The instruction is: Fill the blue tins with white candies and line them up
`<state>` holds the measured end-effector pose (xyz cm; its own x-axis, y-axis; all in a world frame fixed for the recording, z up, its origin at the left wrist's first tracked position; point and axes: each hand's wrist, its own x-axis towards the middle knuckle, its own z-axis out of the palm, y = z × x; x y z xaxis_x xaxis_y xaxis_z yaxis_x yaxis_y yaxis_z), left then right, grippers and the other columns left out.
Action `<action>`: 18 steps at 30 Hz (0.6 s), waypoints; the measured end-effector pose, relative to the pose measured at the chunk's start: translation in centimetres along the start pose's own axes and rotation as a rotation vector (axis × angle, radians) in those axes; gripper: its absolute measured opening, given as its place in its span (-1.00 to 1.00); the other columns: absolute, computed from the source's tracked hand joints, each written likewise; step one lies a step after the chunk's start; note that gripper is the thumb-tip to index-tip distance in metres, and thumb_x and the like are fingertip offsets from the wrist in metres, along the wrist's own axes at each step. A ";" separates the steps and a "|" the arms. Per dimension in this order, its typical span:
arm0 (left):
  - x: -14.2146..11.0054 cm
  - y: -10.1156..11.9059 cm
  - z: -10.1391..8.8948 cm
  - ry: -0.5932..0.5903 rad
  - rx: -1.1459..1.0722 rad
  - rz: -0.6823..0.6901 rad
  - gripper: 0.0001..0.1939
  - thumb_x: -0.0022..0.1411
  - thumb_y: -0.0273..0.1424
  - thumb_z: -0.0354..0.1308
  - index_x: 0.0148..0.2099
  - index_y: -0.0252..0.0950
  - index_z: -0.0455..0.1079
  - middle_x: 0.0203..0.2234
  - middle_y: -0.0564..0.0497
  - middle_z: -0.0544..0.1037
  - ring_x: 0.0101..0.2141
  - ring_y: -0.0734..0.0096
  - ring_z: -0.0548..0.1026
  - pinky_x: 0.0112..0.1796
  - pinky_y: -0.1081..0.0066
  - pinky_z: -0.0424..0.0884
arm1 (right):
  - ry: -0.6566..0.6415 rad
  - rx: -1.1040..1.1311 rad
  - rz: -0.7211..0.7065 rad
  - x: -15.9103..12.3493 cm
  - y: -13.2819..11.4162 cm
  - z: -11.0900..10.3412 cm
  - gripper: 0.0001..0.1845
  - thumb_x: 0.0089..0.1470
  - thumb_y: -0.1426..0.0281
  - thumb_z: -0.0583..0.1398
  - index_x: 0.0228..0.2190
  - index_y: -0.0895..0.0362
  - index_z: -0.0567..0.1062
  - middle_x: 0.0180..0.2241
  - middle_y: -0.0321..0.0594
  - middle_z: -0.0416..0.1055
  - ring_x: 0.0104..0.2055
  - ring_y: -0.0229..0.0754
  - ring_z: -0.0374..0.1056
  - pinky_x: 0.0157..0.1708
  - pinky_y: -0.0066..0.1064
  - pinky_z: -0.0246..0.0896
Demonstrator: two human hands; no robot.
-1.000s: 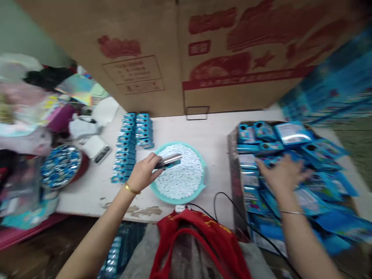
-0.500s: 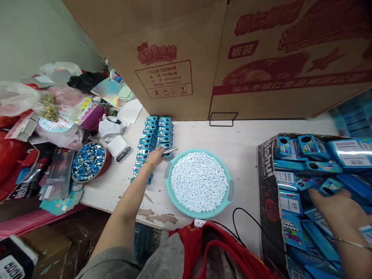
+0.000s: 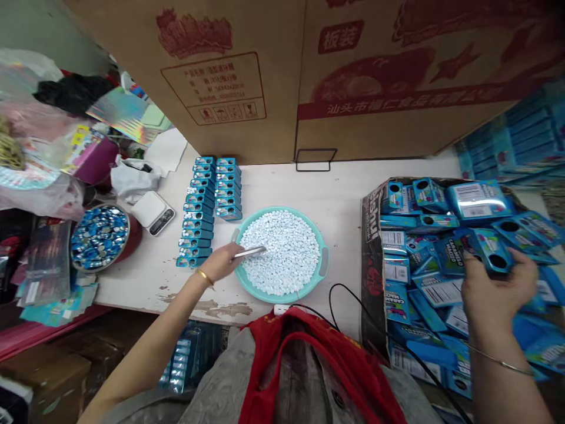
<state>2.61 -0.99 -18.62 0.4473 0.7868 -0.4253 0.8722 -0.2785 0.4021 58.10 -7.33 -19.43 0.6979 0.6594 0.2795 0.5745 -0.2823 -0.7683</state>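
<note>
The head view shows a room with a pale wall (image 3: 26, 29) at the far left. A very large brown carton (image 3: 247, 141) stands on the far side of the white desk (image 3: 344, 194), whose surface is flat, with peeling paint along the near edge. On the right, an open cardboard box (image 3: 373, 288) is filled with blue packages. In the middle sits a turquoise basin (image 3: 273, 298), and left of it stand two rows of blue boxes (image 3: 196, 224).

The two hands are well apart. The right hand (image 3: 498, 285) has thumb and fingers closed around a small package (image 3: 483, 244), above the contents of the cardboard box. I judge this package light and rather stiff, but easy to dent, with slippery faces; a gentle hold on its two opposite sides is best. The left hand (image 3: 224, 261) pinches one end of a slim tool (image 3: 251, 252) over the basin. It looks thin, light and rigid. The white pellets (image 3: 286, 259) in the basin seem hard, tiny and likely to roll.
</note>
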 end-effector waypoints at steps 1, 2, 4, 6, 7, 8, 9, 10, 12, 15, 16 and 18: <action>-0.9 1.3 1.2 -0.083 0.012 -0.039 -0.84 0.28 -0.38 0.03 -0.14 -0.25 0.39 -0.26 -0.07 0.50 -0.22 0.29 0.48 -0.15 0.33 0.38 | 0.010 0.020 -0.038 -0.3 -1.5 -0.3 -0.27 -0.17 0.05 0.36 0.03 0.06 0.41 0.02 0.21 0.38 0.07 0.26 0.34 0.03 0.18 0.15; -1.5 2.5 2.6 -0.143 0.023 -0.095 -0.88 0.24 -0.42 0.06 -0.19 -0.25 0.40 -0.27 -0.07 0.50 -0.22 0.26 0.49 -0.16 0.32 0.38 | -0.013 0.049 -0.068 -0.7 -3.0 -0.5 -0.28 -0.20 0.07 0.39 0.01 0.03 0.43 -0.01 0.15 0.40 0.03 0.18 0.39 0.01 0.12 0.21; -1.6 5.0 5.4 -0.190 0.026 -0.204 -0.91 0.21 -0.47 0.09 -0.23 -0.26 0.39 -0.25 -0.10 0.50 -0.21 0.23 0.50 -0.17 0.31 0.39 | -0.138 0.162 -0.063 -1.9 -5.9 -0.5 -0.26 -0.24 0.09 0.43 0.00 0.00 0.42 -0.04 0.09 0.41 -0.05 0.08 0.44 -0.04 0.02 0.30; -0.4 7.2 7.9 -0.155 0.003 -0.269 -0.89 0.23 -0.49 0.06 -0.19 -0.28 0.37 -0.19 -0.15 0.48 -0.18 0.20 0.50 -0.16 0.29 0.39 | -0.315 0.263 -0.005 -3.4 -8.0 -0.2 -0.26 -0.26 0.10 0.44 -0.02 0.00 0.39 -0.11 0.03 0.43 -0.14 0.01 0.47 -0.12 -0.07 0.37; 0.5 8.1 9.0 -0.125 -0.009 -0.284 -0.88 0.26 -0.49 0.04 -0.16 -0.30 0.35 -0.15 -0.18 0.47 -0.15 0.19 0.49 -0.15 0.28 0.39 | -0.415 0.302 0.035 -4.3 -8.8 0.0 -0.28 -0.26 0.10 0.44 -0.05 0.00 0.39 -0.15 -0.02 0.44 -0.19 -0.02 0.47 -0.17 -0.11 0.40; 1.5 8.8 10.0 -0.095 -0.020 -0.295 -0.87 0.28 -0.48 0.01 -0.14 -0.31 0.33 -0.13 -0.20 0.46 -0.14 0.17 0.49 -0.14 0.27 0.39 | -0.521 0.334 0.079 -5.2 -9.4 0.3 -0.33 -0.25 0.11 0.44 -0.08 0.01 0.40 -0.20 -0.09 0.45 -0.22 -0.04 0.47 -0.21 -0.14 0.41; 2.4 9.5 10.7 -0.065 -0.034 -0.310 -0.86 0.30 -0.48 -0.02 -0.12 -0.32 0.32 -0.11 -0.22 0.45 -0.12 0.16 0.48 -0.13 0.25 0.39 | -0.630 0.366 0.126 -6.1 -9.8 0.5 -0.37 -0.23 0.11 0.43 -0.11 0.01 0.41 -0.22 -0.15 0.46 -0.24 -0.06 0.46 -0.23 -0.17 0.43; 3.3 10.0 11.3 -0.035 -0.050 -0.324 -0.85 0.31 -0.49 -0.03 -0.10 -0.33 0.31 -0.10 -0.24 0.44 -0.11 0.15 0.48 -0.11 0.24 0.39 | -0.732 0.396 0.170 -7.1 -10.2 0.7 -0.40 -0.23 0.12 0.43 -0.14 0.01 0.42 -0.23 -0.19 0.47 -0.24 -0.08 0.46 -0.24 -0.19 0.44; 4.5 10.7 12.1 0.022 -0.087 -0.336 -0.83 0.31 -0.51 -0.05 -0.08 -0.32 0.29 -0.09 -0.24 0.43 -0.08 0.15 0.46 -0.08 0.22 0.38 | -0.910 0.453 0.260 -9.1 -10.8 1.0 -0.45 -0.21 0.14 0.43 -0.16 0.01 0.45 -0.22 -0.24 0.49 -0.21 -0.10 0.46 -0.21 -0.22 0.45; 5.8 11.1 12.4 0.108 -0.148 -0.314 -0.79 0.33 -0.49 -0.07 -0.01 -0.31 0.25 -0.05 -0.22 0.41 -0.01 0.18 0.42 0.00 0.23 0.36 | -1.150 0.552 0.440 -11.9 -12.0 1.2 -0.44 -0.18 0.16 0.42 -0.12 0.01 0.45 -0.18 -0.25 0.52 -0.16 -0.10 0.47 -0.13 -0.23 0.45; 6.3 11.1 12.4 0.133 -0.167 -0.305 -0.78 0.33 -0.49 -0.08 0.01 -0.31 0.24 -0.04 -0.21 0.40 0.00 0.19 0.41 0.01 0.23 0.36 | -1.225 0.585 0.505 -12.7 -12.4 1.2 -0.44 -0.16 0.16 0.42 -0.11 0.02 0.45 -0.18 -0.25 0.53 -0.15 -0.11 0.47 -0.11 -0.22 0.44; 7.2 11.1 12.4 0.174 -0.202 -0.292 -0.76 0.33 -0.51 -0.09 0.02 -0.33 0.24 -0.02 -0.23 0.39 0.01 0.18 0.41 0.01 0.23 0.36 | -1.318 0.628 0.590 -13.8 -13.0 1.4 -0.46 -0.13 0.15 0.40 -0.11 0.04 0.45 -0.18 -0.24 0.53 -0.15 -0.11 0.48 -0.08 -0.21 0.43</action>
<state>18.02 -5.28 -27.30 0.1307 0.9035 -0.4083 0.8937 0.0709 0.4430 40.35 -11.79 -14.14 -0.2907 0.7794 -0.5550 -0.1294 -0.6068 -0.7843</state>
